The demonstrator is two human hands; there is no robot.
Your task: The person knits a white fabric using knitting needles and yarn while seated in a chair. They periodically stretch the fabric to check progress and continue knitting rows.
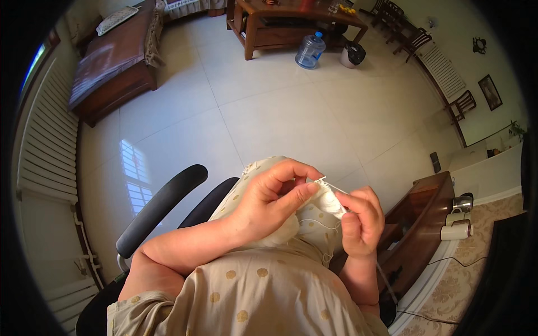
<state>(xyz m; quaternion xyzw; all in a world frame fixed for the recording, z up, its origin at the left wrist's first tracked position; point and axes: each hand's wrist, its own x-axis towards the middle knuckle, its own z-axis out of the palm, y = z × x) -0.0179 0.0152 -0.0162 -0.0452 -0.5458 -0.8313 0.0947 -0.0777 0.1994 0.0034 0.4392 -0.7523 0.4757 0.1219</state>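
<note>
Above my lap, a small white knitted or crocheted piece [330,200] is stretched between my hands. My left hand [269,197] pinches its upper left end between thumb and forefinger. Thumb and fingers of my right hand [362,218] close on its lower right end. From the left fingertips a thin white line [334,186] runs to the right forefinger; whether it is yarn or a needle, I cannot tell. Partly hidden under my left forearm, a ball of white yarn [282,233] rests in my lap. Loose yarn [321,222] trails across the patterned cloth of my clothes.
A black chair armrest [162,210] is at my left. To my right stands a wooden cabinet [424,227] with mugs [456,231] beside it. Across the tiled floor [273,113] are a blue water jug [310,52], a bin [352,55], a wooden table [277,38] and a wooden daybed [122,90].
</note>
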